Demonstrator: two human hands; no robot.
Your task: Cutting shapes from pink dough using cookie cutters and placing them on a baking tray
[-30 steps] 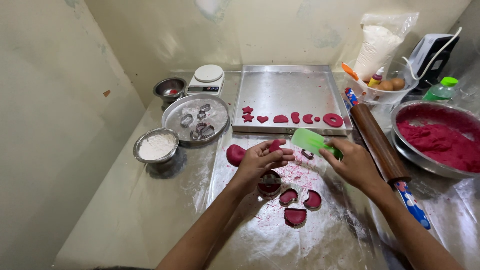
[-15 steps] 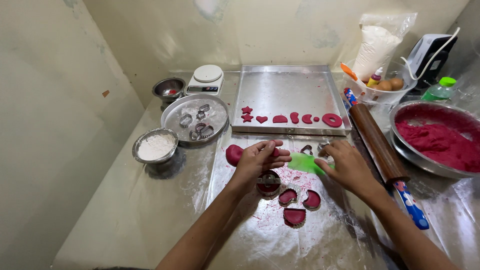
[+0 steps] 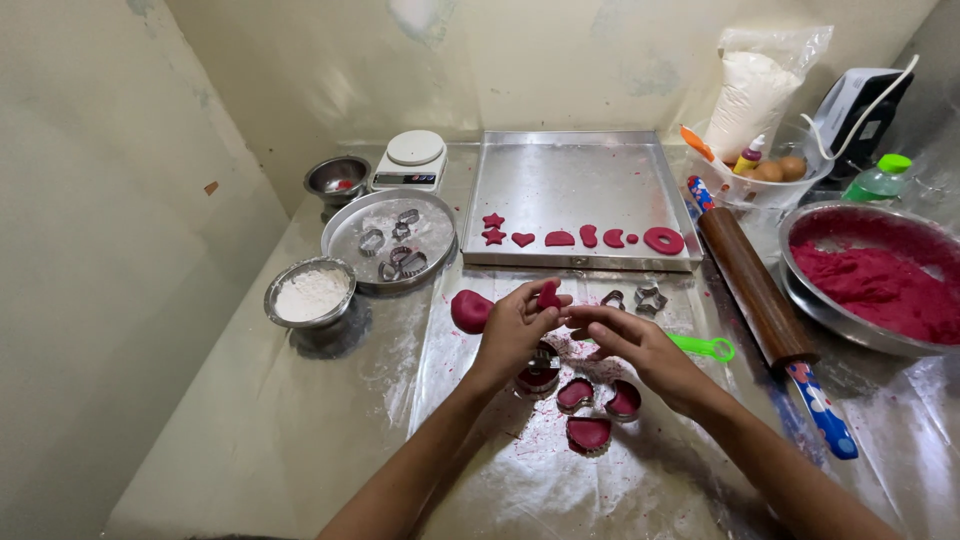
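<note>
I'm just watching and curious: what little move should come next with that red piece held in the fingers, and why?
Probably carry the dough piece up to the tray and lay it beside the row of cut shapes. The left hand pinches it above the table, the right hand steadies it, and the tray has room left.
</note>
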